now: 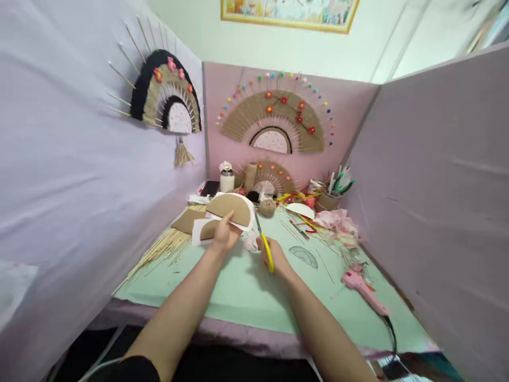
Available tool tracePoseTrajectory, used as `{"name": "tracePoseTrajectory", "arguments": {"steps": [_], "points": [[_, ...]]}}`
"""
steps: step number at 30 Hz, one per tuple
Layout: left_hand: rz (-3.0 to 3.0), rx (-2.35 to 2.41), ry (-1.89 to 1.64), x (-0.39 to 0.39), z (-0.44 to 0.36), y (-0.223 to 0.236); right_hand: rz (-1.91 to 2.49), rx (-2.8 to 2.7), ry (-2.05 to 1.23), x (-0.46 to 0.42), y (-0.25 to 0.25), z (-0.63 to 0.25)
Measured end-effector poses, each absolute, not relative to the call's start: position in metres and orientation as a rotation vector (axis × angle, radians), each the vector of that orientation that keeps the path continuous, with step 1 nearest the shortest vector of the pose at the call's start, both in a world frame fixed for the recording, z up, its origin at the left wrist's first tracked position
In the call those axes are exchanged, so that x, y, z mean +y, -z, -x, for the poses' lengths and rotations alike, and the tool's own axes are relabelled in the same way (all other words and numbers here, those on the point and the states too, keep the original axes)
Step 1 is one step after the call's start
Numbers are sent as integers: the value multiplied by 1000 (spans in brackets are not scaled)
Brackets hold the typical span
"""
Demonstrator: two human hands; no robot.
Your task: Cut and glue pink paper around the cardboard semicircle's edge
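My left hand (pixel 225 234) is closed on a brown cardboard half-circle (pixel 229 207), held up above the green mat (pixel 254 292). A second brown half-circle on white paper (pixel 203 229) lies just under it. My right hand (pixel 273 255) grips yellow-handled scissors (pixel 265 248), their blades pointing away toward the cardboard's right edge. Both forearms reach in from the bottom of the view.
A bundle of thin wooden sticks (pixel 162 249) lies at the left. A pink glue gun (pixel 362 289) with its cord, a clear protractor (pixel 304 257), a twine ball (pixel 267 207), a pen cup (pixel 328 199) and pink scraps (pixel 337 220) sit right and back. Fabric partitions close three sides.
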State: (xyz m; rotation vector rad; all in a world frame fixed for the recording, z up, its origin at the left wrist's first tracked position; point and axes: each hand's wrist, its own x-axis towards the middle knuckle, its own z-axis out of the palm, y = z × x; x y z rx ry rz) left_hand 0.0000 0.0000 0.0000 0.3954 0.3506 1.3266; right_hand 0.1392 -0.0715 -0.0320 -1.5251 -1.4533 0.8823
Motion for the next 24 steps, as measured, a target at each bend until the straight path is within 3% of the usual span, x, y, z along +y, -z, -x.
{"name": "tracePoseTrajectory", "arguments": {"steps": [24], "points": [[-396,350,-1384,3,5,-2,1526,-1417,-958,-76,22,-142]]}}
